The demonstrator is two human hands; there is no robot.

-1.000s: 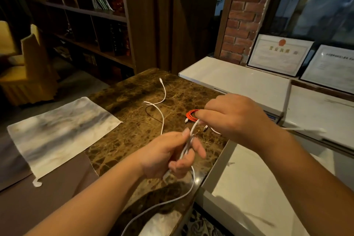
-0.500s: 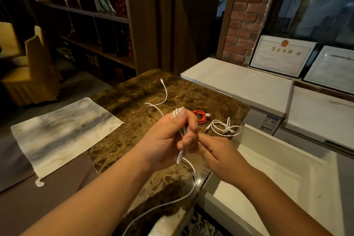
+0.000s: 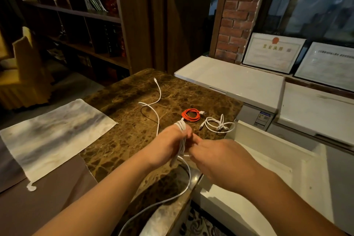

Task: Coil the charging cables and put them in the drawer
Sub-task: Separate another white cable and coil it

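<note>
two hands worked above the near edge of the brown marble tabletop (image 3: pixel 122 140), the largest surface in view. to its right, just beside the table edge, stood the open white drawer (image 3: pixel 272 161), its interior bare where visible. on the table's left lay a grey-and-white cloth (image 3: pixel 53 136). the left hand (image 3: pixel 166 147) was closed around a bundle of white cable (image 3: pixel 182 130) loops, which stood roughly upright in the fist, the loop tops showing above the knuckles. the right hand (image 3: pixel 220 157) sat just beside it, fingers drawn toward the bundle; whether they pinched a strand could not be determined because of motion blur. from the bundle, one free length ran down past the near table edge, and another trailed away across the marble to a connector at the far side. beyond the hands, an orange coiled cable (image 3: pixel 190 115) rested on the marble, and a smaller white coiled cable (image 3: pixel 218 125) lay just beside it, near the drawer.
</note>
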